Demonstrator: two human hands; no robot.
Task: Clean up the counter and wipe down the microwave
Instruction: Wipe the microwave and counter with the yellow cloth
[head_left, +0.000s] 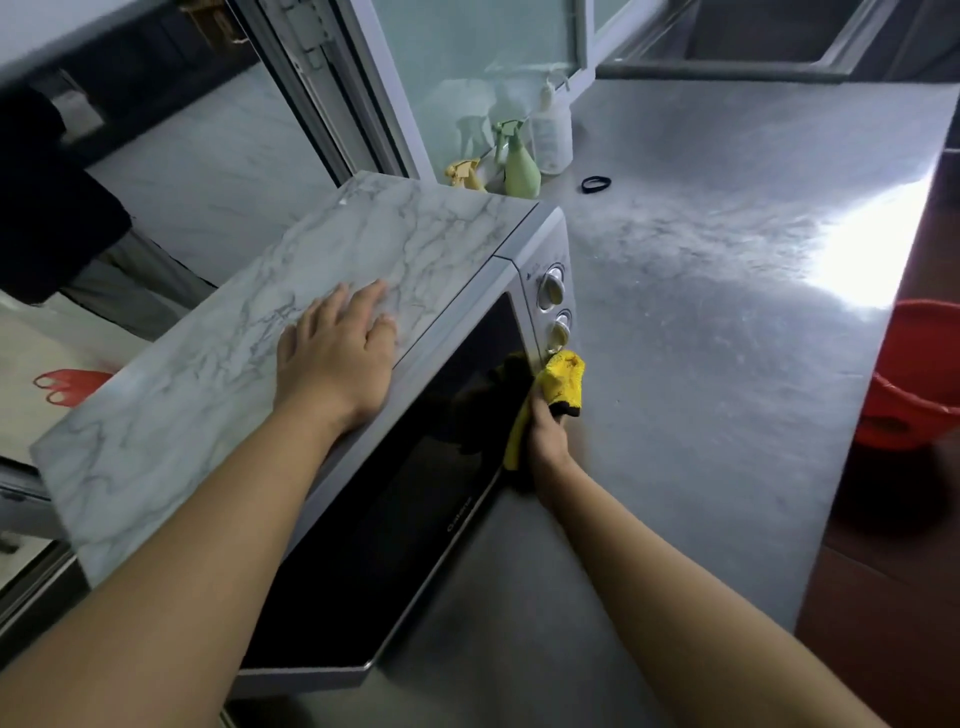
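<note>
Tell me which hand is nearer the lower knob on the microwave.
Right. The right hand grips the yellow cloth just below the lower knob, the cloth almost touching it. The left hand lies flat on the microwave top, farther away.

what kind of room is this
Most likely a home kitchen: a microwave stands on a long grey counter, with spray bottles by the window. The right hand holds a yellow cloth at the microwave's front.
</note>
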